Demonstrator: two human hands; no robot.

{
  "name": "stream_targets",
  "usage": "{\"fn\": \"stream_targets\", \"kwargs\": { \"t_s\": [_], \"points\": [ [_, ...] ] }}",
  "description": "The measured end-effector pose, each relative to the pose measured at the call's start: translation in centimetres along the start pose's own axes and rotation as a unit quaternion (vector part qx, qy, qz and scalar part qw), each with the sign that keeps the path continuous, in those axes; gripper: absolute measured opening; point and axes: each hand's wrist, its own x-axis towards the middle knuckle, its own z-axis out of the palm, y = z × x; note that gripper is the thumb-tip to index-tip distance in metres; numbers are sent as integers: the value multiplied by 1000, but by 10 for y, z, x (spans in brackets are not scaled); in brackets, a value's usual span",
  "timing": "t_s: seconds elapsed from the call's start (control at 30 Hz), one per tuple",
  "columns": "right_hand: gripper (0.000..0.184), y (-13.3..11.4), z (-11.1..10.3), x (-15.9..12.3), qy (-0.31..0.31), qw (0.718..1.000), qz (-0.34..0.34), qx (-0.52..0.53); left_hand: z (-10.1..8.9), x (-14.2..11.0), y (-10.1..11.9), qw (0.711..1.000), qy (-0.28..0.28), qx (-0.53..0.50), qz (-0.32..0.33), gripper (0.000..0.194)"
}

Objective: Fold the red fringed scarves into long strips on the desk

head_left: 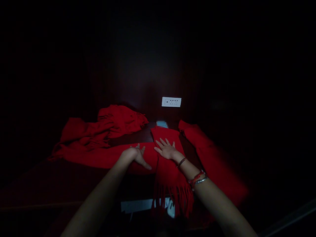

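A red fringed scarf [170, 171] lies on the dark tabletop, one end with its fringe hanging over the front edge. Another stretch of red cloth [96, 156] runs flat to the left; whether both are one piece I cannot tell. My left hand [138, 155] rests on the leftward stretch with fingers spread and a ring on one finger. Close by, my right hand [168, 150] presses flat on the upper part of the fringed scarf, fingers spread. Bracelets circle my right wrist and forearm. Neither hand grips anything.
Crumpled red fringed cloth [120, 120] lies at the back left. More red cloth [209, 151] spreads along the right. A white socket plate [171, 102] is on the dark back wall. Below the table's front edge show a pale flat item [137, 205] and a small white object [171, 209].
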Motion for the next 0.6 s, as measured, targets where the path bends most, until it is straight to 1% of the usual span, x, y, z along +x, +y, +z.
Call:
{"fn": "stream_targets", "kwargs": {
  "t_s": [0.13,0.2,0.23,0.27,0.33,0.4,0.43,0.47,0.53,0.6],
  "points": [
    [54,3,2,-4,49,999,-17,1,-4,-4,-3,1000,3,16,3,121],
    [47,5,1,-3,88,996,-26,21,-5,-4,-2,1000,16,8,11,109],
    [44,8,0,-2,112,993,-27,39,-5,-4,-1,999,32,1,11,100],
    [42,12,-3,-1,142,988,-20,59,-4,-2,1,998,58,-8,7,91],
    [40,24,-11,1,210,973,20,97,0,2,7,990,138,-24,-3,78],
    [39,40,-20,3,260,955,81,116,6,8,18,973,225,-44,-1,76],
    [38,48,-24,3,269,950,105,117,10,11,23,966,252,-57,2,78],
    [37,55,-27,5,268,949,118,114,14,14,29,963,261,-68,4,81],
    [35,64,-33,11,245,957,111,106,22,20,39,965,248,-83,-4,91],
    [29,65,-40,22,215,969,78,96,27,24,43,970,226,-85,-16,99]
  ]
}}
